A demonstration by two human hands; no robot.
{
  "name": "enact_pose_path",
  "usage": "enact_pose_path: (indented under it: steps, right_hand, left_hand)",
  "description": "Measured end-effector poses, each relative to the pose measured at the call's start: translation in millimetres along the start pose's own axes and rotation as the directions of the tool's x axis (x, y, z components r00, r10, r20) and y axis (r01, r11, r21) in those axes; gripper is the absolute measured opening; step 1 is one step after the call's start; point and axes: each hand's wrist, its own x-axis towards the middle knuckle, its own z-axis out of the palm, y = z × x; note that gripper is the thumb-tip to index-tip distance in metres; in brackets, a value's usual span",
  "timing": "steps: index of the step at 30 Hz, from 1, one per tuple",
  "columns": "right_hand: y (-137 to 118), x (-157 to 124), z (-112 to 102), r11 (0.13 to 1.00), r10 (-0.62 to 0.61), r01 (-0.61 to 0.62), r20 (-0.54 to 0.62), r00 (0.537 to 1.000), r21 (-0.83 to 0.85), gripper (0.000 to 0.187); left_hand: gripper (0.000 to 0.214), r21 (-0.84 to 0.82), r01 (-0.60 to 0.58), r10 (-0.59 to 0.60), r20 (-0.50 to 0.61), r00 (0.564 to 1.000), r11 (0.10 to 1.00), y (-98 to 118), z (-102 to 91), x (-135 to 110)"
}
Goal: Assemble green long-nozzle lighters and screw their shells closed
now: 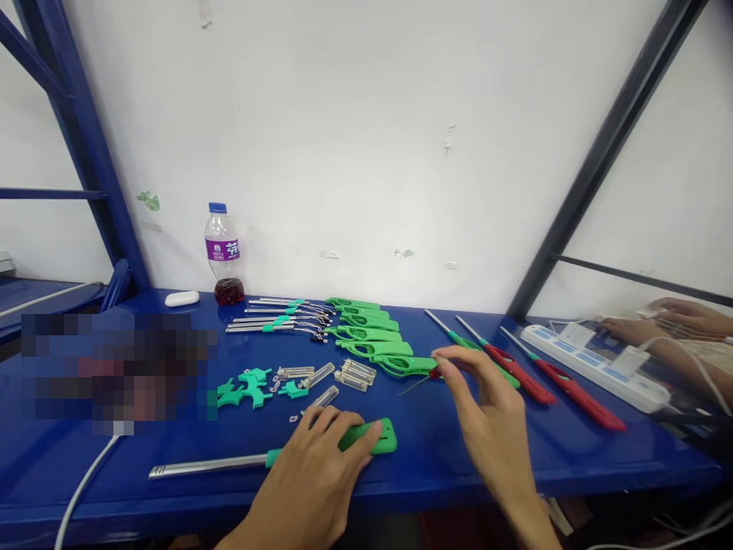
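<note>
My left hand (pixel 321 451) lies flat, fingers together, on the green handle of a long-nozzle lighter (pixel 229 461) whose metal tube points left along the blue table's front edge. My right hand (pixel 484 401) reaches forward; its thumb and forefinger pinch a small red piece (pixel 436 373) with a thin wire at the end of a green lighter shell (pixel 401 365). Behind it lies a row of several green lighter bodies (pixel 366 325) with metal tubes (pixel 275 313). Small green triggers (pixel 243 388) and clear plastic tanks (pixel 343 376) lie loose in front of my left hand.
Three assembled lighters with red and green handles (pixel 544 382) lie to the right. A white power strip (pixel 595 363) sits further right, beside another person's hands (pixel 664 325). A drink bottle (pixel 223 256) and a white case (pixel 182 299) stand at the back left. A white cable (pixel 85 481) hangs over the front edge.
</note>
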Motion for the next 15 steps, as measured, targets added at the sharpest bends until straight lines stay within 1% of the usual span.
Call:
enact_pose_path:
  steps: [3, 6, 9, 12, 15]
  right_hand:
    - [18, 6, -2, 0.992, 0.115, -0.12, 0.105, 0.988, 0.037, 0.018]
    - [33, 9, -1, 0.984, 0.15, -0.167, 0.212, 0.966, 0.064, 0.023]
    - [42, 10, -1, 0.989, 0.138, -0.15, 0.322, 0.937, 0.013, 0.024]
    - [47, 10, -2, 0.994, 0.112, -0.102, 0.432, 0.895, -0.046, 0.018]
    - [48, 9, -1, 0.995, 0.094, -0.071, 0.49, 0.866, -0.065, 0.013]
  left_hand:
    - [0.055, -0.005, 0.0, -0.001, -0.032, 0.999, 1.0, -1, 4.4, -1]
    - [0.058, -0.015, -0.001, 0.0, -0.042, 0.999, 1.0, -2, 6.0, -2]
    - [0.058, -0.014, 0.003, -0.004, -0.034, 0.999, 1.0, -1, 2.3, -1]
    - [0.056, -0.005, 0.006, -0.006, -0.001, 1.0, 1.0, 0, -2.4, 2]
    - [0.054, 0.006, 0.0, 0.0, 0.015, 1.0, 1.0, 1, -4.4, 3]
